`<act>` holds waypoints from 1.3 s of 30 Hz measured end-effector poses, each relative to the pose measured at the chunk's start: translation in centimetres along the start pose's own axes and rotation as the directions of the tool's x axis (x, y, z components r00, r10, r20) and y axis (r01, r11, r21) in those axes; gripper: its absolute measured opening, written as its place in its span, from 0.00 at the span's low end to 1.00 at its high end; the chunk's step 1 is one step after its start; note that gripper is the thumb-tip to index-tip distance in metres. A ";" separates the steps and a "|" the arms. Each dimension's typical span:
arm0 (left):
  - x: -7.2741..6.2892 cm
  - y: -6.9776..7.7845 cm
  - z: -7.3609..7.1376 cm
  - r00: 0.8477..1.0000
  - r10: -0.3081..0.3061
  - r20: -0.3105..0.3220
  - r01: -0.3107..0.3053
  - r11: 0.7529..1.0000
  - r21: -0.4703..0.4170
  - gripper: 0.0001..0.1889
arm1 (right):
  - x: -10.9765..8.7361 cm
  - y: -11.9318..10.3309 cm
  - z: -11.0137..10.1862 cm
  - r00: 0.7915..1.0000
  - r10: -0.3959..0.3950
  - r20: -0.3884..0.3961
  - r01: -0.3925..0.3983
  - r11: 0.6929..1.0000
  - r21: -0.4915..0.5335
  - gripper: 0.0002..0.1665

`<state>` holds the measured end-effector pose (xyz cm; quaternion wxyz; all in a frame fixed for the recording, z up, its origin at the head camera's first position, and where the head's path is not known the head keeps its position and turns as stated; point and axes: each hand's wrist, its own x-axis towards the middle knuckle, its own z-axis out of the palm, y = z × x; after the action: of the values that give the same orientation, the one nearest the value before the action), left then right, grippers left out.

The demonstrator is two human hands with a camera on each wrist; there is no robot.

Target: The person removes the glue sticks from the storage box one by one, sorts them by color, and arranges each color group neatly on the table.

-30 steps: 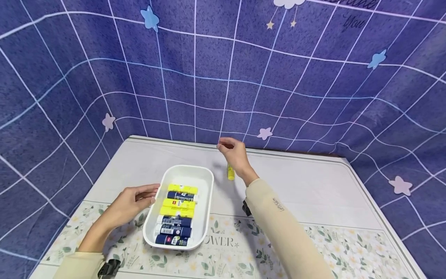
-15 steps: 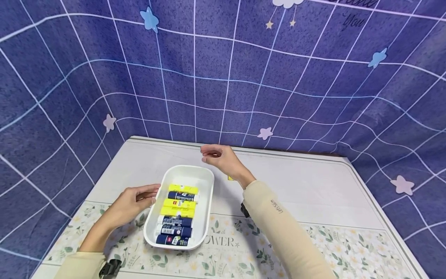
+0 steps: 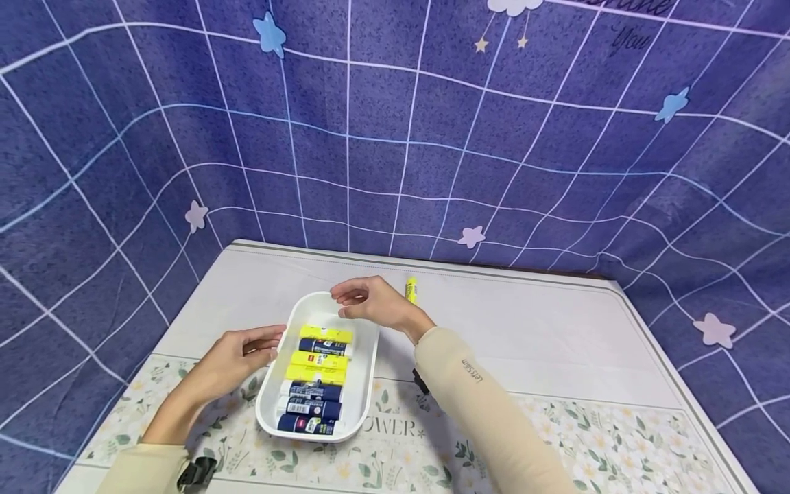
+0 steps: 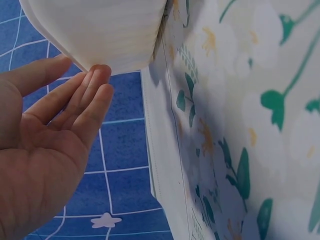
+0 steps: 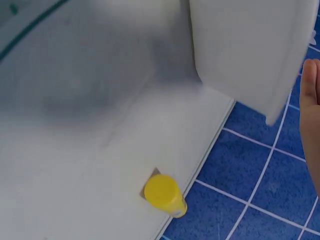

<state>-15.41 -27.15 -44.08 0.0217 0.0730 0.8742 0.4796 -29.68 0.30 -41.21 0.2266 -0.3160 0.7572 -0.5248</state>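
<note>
A white plastic tray (image 3: 373, 357) holds a column of glue sticks, some yellow (image 3: 319, 360) and some navy (image 3: 311, 409). At its left side my left hand (image 3: 225, 367) has its fingertips against the outside wall, fingers nearly straight in the left wrist view. My right hand (image 3: 379, 302) hovers over the tray's far right corner, fingers loosely bent, with nothing visible between them. Just beyond that wrist, a single yellow glue stick (image 3: 411, 289) is on the table, partly hidden by the hand; its round yellow end (image 5: 162, 191) faces the right wrist camera.
The table wears a white cover (image 3: 524, 322) with a flower-printed band (image 3: 586, 432) along its near part. A blue gridded curtain (image 3: 370, 171) hangs right behind the table's far edge and along both sides.
My right hand has moved left and nearer, from above the lone yellow glue stick to the tray's far right corner, uncovering the stick's far end. The left hand and tray stay put.
</note>
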 end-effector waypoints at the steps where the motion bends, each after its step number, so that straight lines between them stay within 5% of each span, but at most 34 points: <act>1: 0.0 0.0 0.0 1.000 -0.003 0.001 0.003 1.000 -0.004 0.25 | 0.1 0.1 0.2 1.000 0.007 0.014 -0.007 1.000 -0.003 0.26; 8: 0.0 0.1 -0.1 1.000 -0.017 0.007 0.017 1.000 -0.018 0.25 | 0.9 0.8 1.8 0.996 0.047 0.072 -0.047 0.999 -0.009 0.25; 26: -0.2 0.0 -0.3 1.000 -0.027 0.010 0.027 0.998 -0.050 0.26 | 2.1 0.8 3.5 0.992 0.104 0.075 -0.098 0.992 -0.073 0.23; 39: -0.1 -0.1 -0.2 1.000 -0.024 0.015 0.024 0.998 -0.061 0.25 | 3.0 1.3 4.6 0.984 0.175 0.027 -0.156 0.930 -0.333 0.15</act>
<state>-15.37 -27.34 -44.07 0.0360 0.0653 0.8598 0.5052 -29.00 -4.53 -44.10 0.2354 -0.2990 0.8515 -0.3608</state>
